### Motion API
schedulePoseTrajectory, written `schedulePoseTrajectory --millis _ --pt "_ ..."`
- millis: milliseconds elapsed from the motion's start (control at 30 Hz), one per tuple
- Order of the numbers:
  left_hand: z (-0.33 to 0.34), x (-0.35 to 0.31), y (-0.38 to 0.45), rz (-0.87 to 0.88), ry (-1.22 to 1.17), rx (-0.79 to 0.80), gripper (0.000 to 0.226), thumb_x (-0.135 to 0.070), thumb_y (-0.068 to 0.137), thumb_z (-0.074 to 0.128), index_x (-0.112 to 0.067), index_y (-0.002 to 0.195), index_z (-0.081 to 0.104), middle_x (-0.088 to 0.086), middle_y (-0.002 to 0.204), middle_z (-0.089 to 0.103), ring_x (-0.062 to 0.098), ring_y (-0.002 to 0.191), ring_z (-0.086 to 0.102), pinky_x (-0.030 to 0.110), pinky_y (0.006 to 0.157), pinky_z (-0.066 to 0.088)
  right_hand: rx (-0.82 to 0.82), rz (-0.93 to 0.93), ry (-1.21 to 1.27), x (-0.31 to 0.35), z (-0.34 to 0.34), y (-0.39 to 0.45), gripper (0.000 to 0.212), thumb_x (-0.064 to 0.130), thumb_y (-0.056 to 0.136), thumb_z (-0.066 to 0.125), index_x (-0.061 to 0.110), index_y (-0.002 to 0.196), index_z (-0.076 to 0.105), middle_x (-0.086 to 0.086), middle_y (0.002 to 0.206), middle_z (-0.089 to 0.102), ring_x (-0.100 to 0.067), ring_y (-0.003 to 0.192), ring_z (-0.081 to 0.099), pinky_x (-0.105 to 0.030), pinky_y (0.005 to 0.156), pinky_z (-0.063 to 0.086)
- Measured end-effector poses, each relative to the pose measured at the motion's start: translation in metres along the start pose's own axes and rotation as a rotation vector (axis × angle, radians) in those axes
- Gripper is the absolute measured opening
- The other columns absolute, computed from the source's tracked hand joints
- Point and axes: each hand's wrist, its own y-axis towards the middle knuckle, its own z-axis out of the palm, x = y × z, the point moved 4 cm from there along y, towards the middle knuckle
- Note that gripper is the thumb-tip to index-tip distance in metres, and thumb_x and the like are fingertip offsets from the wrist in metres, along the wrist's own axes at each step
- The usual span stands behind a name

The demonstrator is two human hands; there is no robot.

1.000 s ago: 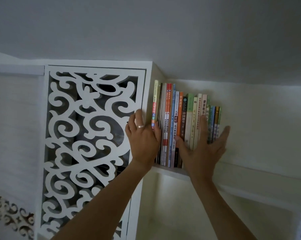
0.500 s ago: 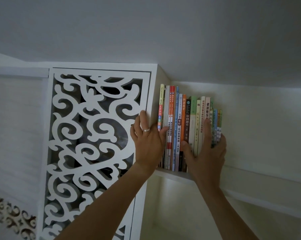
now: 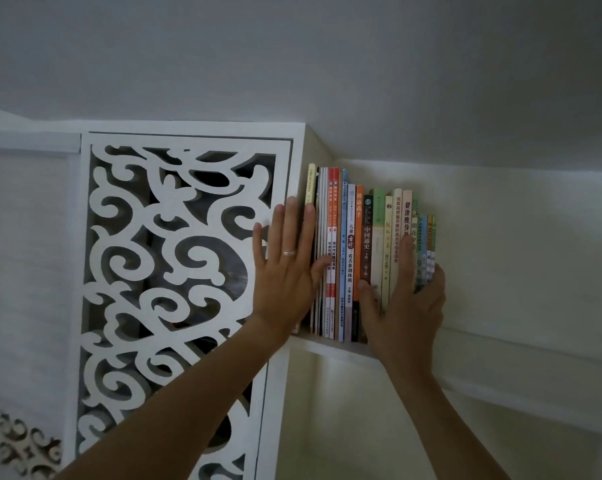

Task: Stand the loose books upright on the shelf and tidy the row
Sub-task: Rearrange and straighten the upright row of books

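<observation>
Your left hand [image 3: 285, 268], ring on one finger, lay flat with straight fingers against the white fretwork cabinet panel [image 3: 175, 258], its thumb touching the leftmost spines. The row of colourful thin paperback books [image 3: 358, 258] stood upright on the white shelf [image 3: 330, 346], spines vertical, directly beyond both palms. Your right hand [image 3: 405, 306] was nearer the loose end: forefinger straight up the spines, outer fingers curled round the rightmost books.

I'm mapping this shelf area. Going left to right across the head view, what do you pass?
Carved scrollwork panel → left hand → row of books → right hand → bare stretch of shelf.
</observation>
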Motion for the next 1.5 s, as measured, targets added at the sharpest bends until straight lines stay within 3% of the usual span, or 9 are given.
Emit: schedulePoseTrajectory --millis 233,333,433,633,900,1100,1267,1367,1500 --pt "0.004 -0.024 -0.005 -0.078 -0.115 0.015 0.077 -0.055 0.105 0.033 -0.006 0.162 0.021 0.016 0.171 0.013 0.028 0.16 0.008 0.054 0.128 0.012 0.004 -0.001 0.075 -0.008 -0.003 0.003 0.108 0.069 0.08 0.06 0.032 0.161 -0.001 -0.022 0.157 0.022 -0.043 0.139 0.031 -0.064 0.106 0.039" --pt "0.002 -0.028 -0.01 0.045 -0.154 -0.006 0.067 -0.047 0.108 0.032 -0.006 0.161 0.026 0.016 0.171 0.014 0.03 0.16 0.01 0.053 0.129 0.013 0.036 0.069 0.2 -0.017 -0.008 0.008 0.127 0.068 0.07 0.075 0.029 0.159 -0.007 -0.011 0.157 0.024 -0.036 0.141 0.031 -0.064 0.108 0.037" --pt "0.005 -0.038 -0.017 0.257 -0.209 0.071 0.066 -0.045 0.11 0.031 -0.007 0.162 0.022 0.014 0.172 0.01 0.027 0.16 0.008 0.051 0.128 0.018 0.143 0.079 0.224 -0.028 -0.012 0.014 0.141 0.07 0.059 0.082 0.038 0.157 -0.013 -0.006 0.158 0.022 -0.033 0.143 0.028 -0.061 0.11 0.035" --pt "0.002 -0.045 -0.022 0.122 -0.308 0.071 0.06 -0.024 0.107 0.033 -0.005 0.162 0.018 0.012 0.172 0.008 0.028 0.16 0.007 0.058 0.125 0.022 0.339 0.118 0.378 -0.035 -0.009 0.011 0.158 0.056 0.046 0.096 0.056 0.147 -0.025 -0.008 0.154 0.034 -0.027 0.137 0.042 -0.059 0.107 0.043" --pt "-0.002 -0.046 -0.023 0.099 -0.372 0.039 0.068 -0.011 0.1 0.057 -0.014 0.161 0.028 0.013 0.172 0.012 0.03 0.16 0.008 0.055 0.128 0.012 0.339 0.141 0.486 -0.039 -0.015 0.004 0.156 0.04 0.053 0.099 0.055 0.148 -0.025 0.016 0.154 0.035 -0.009 0.135 0.044 -0.042 0.108 0.044" --pt "0.0 -0.044 -0.024 0.095 -0.383 0.045 0.065 -0.028 0.104 0.055 -0.014 0.161 0.028 0.011 0.172 0.012 0.029 0.16 0.009 0.054 0.129 0.012 0.371 0.136 0.436 -0.044 -0.014 0.005 0.126 0.051 0.054 0.095 0.045 0.15 0.015 0.015 0.14 0.051 -0.013 0.125 0.056 -0.041 0.094 0.058" --pt "0.002 -0.044 -0.025 0.08 -0.375 0.036 0.068 -0.033 0.103 0.059 -0.015 0.161 0.029 0.01 0.172 0.013 0.03 0.16 0.009 0.054 0.129 0.014 0.434 0.083 0.389 -0.047 -0.02 0.012 0.126 0.045 0.058 0.095 0.04 0.153 0.011 0.01 0.142 0.051 -0.014 0.124 0.057 -0.03 0.09 0.055" --pt "0.002 -0.045 -0.026 0.075 -0.369 0.029 0.069 -0.033 0.102 0.06 -0.016 0.161 0.029 0.009 0.172 0.012 0.029 0.16 0.009 0.053 0.129 0.014 0.447 0.056 0.379 -0.051 -0.025 0.014 0.126 0.049 0.061 0.092 0.042 0.154 0.008 0.011 0.144 0.05 -0.012 0.123 0.057 -0.037 0.094 0.057" --pt "0.005 -0.046 -0.027 0.072 -0.333 0.018 0.068 -0.036 0.101 0.059 -0.016 0.16 0.033 0.012 0.171 0.016 0.03 0.159 0.012 0.056 0.128 0.016 0.5 0.078 0.464 -0.054 -0.031 0.012 0.102 0.058 0.073 0.078 0.048 0.151 0.014 0.021 0.137 0.053 -0.004 0.118 0.061 -0.018 0.081 0.057"
